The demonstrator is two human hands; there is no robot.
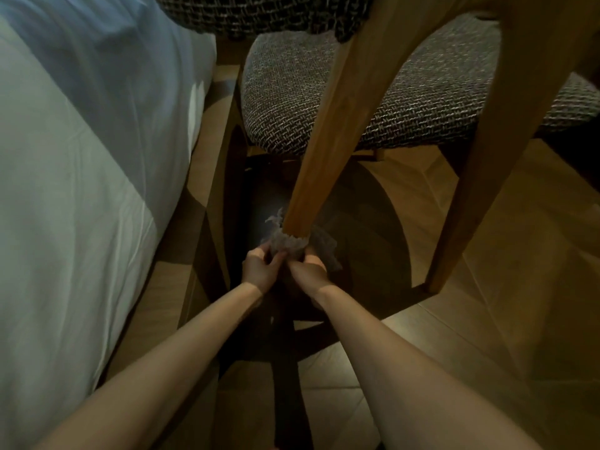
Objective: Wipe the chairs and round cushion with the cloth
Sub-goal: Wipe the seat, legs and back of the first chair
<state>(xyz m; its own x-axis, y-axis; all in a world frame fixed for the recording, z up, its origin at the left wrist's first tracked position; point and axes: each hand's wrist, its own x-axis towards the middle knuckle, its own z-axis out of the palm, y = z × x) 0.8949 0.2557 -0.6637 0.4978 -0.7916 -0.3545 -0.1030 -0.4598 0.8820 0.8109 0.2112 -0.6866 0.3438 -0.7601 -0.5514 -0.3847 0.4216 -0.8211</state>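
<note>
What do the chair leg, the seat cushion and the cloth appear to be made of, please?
Chair leg: probably light wood, smooth satin finish, faint lengthwise grain.
Seat cushion: coarse woven fabric, grey-and-white basket weave.
Cloth: thin soft textile, crumpled; fibre unclear in dim light.

Grey cloth (290, 245) bunched round foot of wooden chair leg (324, 141); woven seat (308, 92) behind.
</note>
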